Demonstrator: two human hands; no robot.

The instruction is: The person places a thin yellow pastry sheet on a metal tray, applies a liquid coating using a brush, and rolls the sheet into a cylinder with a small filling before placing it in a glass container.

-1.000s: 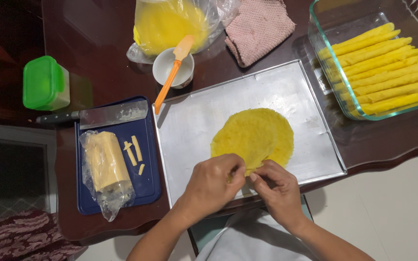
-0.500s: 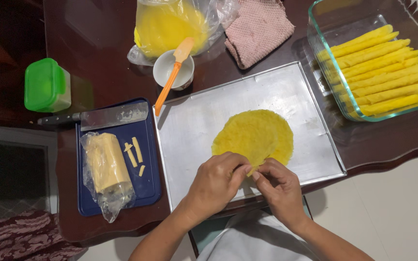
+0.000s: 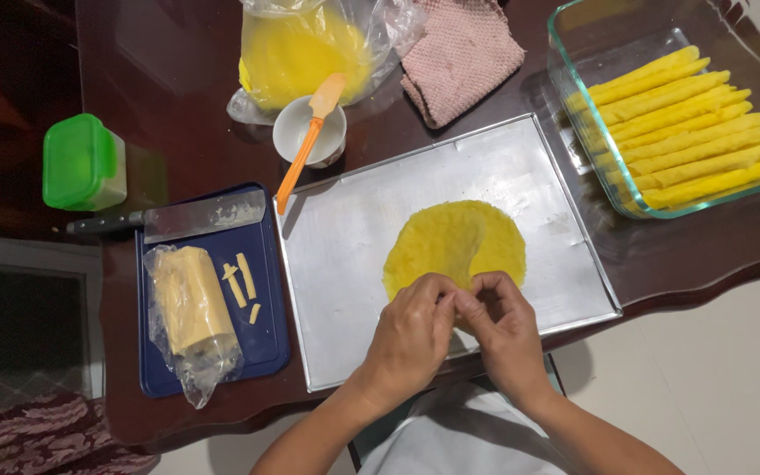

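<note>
A round yellow wrapper [image 3: 455, 239] lies on a metal tray [image 3: 354, 246]. My left hand [image 3: 411, 334] and my right hand [image 3: 503, 330] meet at the wrapper's near edge, fingertips pinched on it and folding it over. What sits under the fold is hidden by my fingers. A glass dish [image 3: 573, 79] at the right holds several yellow rolls [image 3: 688, 127].
A blue board [image 3: 270, 290] at the left carries a wrapped cheese block [image 3: 186, 303], a few cheese sticks [image 3: 241, 280] and a cleaver [image 3: 195, 215]. Behind the tray stand a small white bowl [image 3: 296, 127] with an orange brush [image 3: 310, 141], a bag of yellow wrappers [image 3: 296, 48], a pink cloth [image 3: 464, 53] and a green-lidded container [image 3: 81, 163].
Both hands have moved a little away from me over the wrapper, rolling its near edge further up. Less of the yellow round shows now.
</note>
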